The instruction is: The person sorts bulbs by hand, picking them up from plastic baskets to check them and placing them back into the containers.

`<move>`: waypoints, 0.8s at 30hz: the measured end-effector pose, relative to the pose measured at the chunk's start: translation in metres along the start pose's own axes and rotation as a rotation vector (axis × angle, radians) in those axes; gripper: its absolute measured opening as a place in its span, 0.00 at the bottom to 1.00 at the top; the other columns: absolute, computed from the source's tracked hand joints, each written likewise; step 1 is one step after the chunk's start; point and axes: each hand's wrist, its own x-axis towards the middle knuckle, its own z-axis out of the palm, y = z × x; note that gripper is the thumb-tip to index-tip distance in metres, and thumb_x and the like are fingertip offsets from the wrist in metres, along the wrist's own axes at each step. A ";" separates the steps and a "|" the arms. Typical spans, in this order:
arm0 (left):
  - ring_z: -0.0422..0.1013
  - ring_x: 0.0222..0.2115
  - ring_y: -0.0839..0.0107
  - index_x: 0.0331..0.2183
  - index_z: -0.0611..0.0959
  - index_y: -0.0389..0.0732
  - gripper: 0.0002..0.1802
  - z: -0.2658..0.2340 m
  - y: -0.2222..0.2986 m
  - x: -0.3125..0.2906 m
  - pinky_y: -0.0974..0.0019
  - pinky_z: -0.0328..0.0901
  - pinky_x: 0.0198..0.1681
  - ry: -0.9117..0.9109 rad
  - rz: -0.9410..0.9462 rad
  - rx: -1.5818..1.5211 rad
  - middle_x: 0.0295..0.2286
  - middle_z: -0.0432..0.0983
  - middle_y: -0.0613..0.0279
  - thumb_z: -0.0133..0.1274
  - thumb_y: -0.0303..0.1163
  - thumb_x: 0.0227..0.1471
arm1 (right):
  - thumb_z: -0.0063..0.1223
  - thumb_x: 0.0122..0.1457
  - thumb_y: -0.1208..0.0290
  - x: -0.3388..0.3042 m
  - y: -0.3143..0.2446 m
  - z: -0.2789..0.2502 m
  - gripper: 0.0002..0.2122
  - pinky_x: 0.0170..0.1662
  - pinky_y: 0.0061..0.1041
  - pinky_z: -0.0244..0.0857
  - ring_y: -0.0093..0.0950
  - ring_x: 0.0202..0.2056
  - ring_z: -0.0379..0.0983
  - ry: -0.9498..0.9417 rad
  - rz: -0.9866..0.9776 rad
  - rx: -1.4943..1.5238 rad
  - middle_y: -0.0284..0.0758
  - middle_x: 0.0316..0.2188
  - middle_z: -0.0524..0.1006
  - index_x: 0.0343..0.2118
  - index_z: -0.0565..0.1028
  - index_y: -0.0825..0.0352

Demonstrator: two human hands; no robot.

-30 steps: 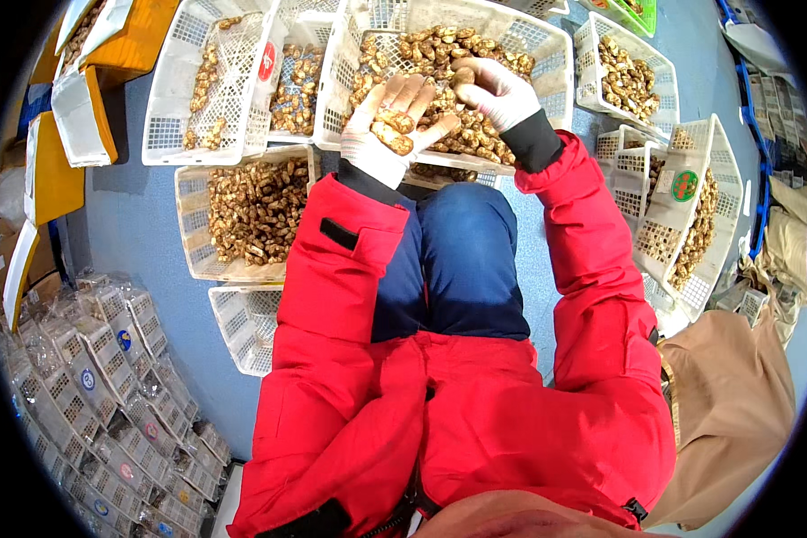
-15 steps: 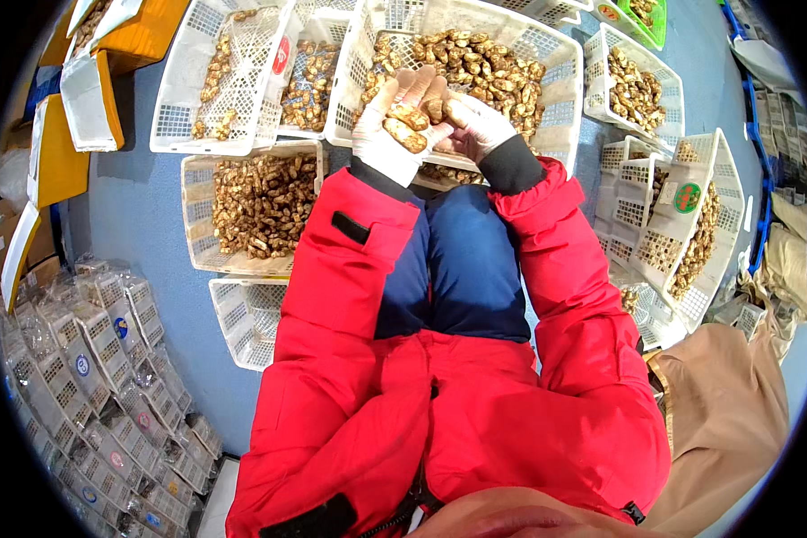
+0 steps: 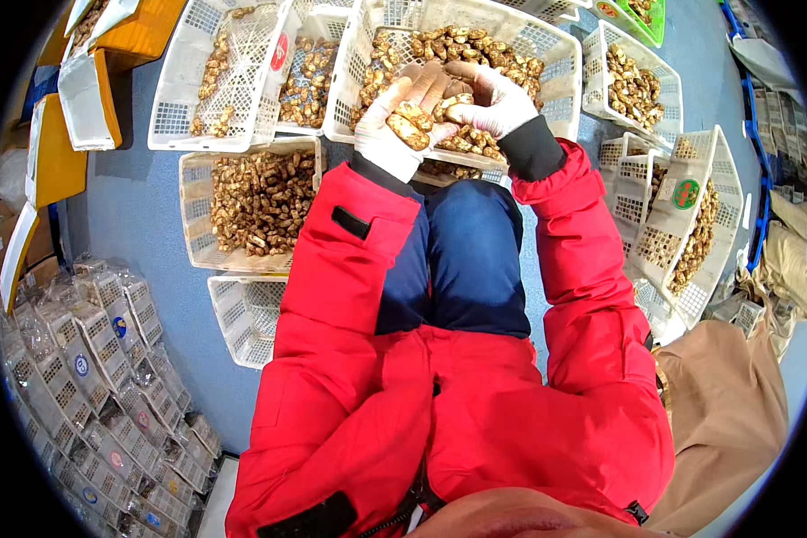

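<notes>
A smooth blue floor spreads beneath a seated worker in a padded red jacket and dark blue trousers, surrounded by lattice-walled plastic baskets. At lower right, soft tan cloth falls in loose folds; at lower left rises a stack of pale crates, glossy with clear plastic film and dotted with round stickers.

Directly ahead sits a large white basket, rectangular and perforated, loaded with knobby brown-and-cream pieces, rounded, ridged and mottled. A similar white basket to its left carries only a thin scatter, while the off-white basket below that one is heaped densely. On the right, a basket leans steeply, its wall marked by a green oval label.

Both hands meet over the near part of the large basket, pale covering across the palms and darker tones along the fingers. The left hand is turned palm up, fingers extended and lightly cupped, with two elongated pieces lying side by side on it. The right hand curves in from the other side, thumb and fingers apart. A single stubby piece sits against its thumb tip, between the hands; whether the fingers grip it is hard to tell.
</notes>
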 end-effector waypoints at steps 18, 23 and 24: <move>0.62 0.44 0.59 0.35 0.74 0.39 0.11 0.001 0.001 0.000 0.50 0.54 0.49 -0.017 0.121 -0.116 0.40 0.68 0.54 0.43 0.30 0.47 | 0.59 0.41 0.66 -0.005 0.043 0.035 0.27 0.32 0.19 0.64 0.19 0.30 0.67 0.276 0.047 0.050 0.33 0.32 0.71 0.46 0.64 0.69; 0.64 0.42 0.62 0.32 0.75 0.41 0.09 0.010 -0.001 0.001 0.53 0.59 0.46 0.104 0.178 -0.062 0.37 0.71 0.58 0.42 0.27 0.47 | 0.58 0.42 0.68 -0.005 0.046 0.033 0.26 0.29 0.17 0.64 0.19 0.28 0.68 0.252 0.020 0.008 0.33 0.29 0.72 0.46 0.65 0.68; 0.64 0.42 0.62 0.32 0.75 0.41 0.09 0.009 0.001 -0.001 0.53 0.59 0.46 0.098 0.181 -0.065 0.36 0.71 0.58 0.42 0.27 0.47 | 0.58 0.42 0.68 -0.004 0.044 0.036 0.25 0.28 0.17 0.64 0.19 0.27 0.68 0.240 0.018 0.006 0.33 0.28 0.72 0.46 0.65 0.68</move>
